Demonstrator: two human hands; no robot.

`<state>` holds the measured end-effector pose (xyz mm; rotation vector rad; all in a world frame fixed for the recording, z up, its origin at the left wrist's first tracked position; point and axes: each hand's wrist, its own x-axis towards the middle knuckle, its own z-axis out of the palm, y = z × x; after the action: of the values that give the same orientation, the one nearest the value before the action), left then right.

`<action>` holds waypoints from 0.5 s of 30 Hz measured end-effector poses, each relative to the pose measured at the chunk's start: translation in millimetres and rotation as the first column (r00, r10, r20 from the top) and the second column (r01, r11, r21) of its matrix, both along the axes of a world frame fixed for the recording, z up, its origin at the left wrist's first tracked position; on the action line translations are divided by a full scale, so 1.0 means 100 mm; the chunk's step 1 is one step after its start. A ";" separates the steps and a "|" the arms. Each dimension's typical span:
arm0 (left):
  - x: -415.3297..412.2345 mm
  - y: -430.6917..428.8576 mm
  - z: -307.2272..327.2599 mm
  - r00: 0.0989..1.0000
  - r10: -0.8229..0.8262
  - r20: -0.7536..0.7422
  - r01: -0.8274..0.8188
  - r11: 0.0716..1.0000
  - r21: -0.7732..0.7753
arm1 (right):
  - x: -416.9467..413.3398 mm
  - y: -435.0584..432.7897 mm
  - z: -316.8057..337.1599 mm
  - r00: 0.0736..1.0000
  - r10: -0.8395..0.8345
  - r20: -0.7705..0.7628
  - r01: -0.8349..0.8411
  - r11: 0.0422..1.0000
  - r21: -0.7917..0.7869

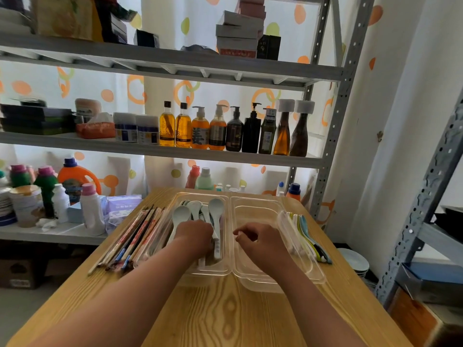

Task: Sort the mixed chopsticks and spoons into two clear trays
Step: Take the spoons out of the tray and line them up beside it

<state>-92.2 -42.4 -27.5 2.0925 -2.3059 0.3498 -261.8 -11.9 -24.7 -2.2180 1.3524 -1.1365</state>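
Two clear trays sit side by side on a wooden table, long walls touching. The left tray holds pale spoons. The left hand is inside it, fingers curled down around their handles. The right hand is over the right tray with its fingers curled in; whether it holds anything cannot be told.

At 9 o'clock, chopsticks lie against the left tray, near the table's edge. At 3 o'clock, coloured spoons fill the strip between the right tray and that edge. Bare wood lies open at 6 o'clock. A rack upright stands at 1 o'clock.

An orange pump bottle bears one large dark character, too blurred to read.
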 end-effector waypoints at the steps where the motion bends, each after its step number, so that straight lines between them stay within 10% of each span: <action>1: -0.01 0.00 0.01 1.000 -0.005 0.021 0.006 1.000 -0.018 | 0.00 0.00 0.00 1.000 0.000 0.003 0.000 1.000 -0.004; 15: -0.09 -0.13 -0.03 0.988 -0.016 0.155 0.022 0.999 -0.035 | -0.04 0.05 -0.02 0.998 -0.014 0.061 0.013 1.000 0.016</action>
<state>-101.7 -55.1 -30.0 2.0953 -2.3794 0.5694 -265.8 -6.6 -26.9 -2.1487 1.3483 -1.1846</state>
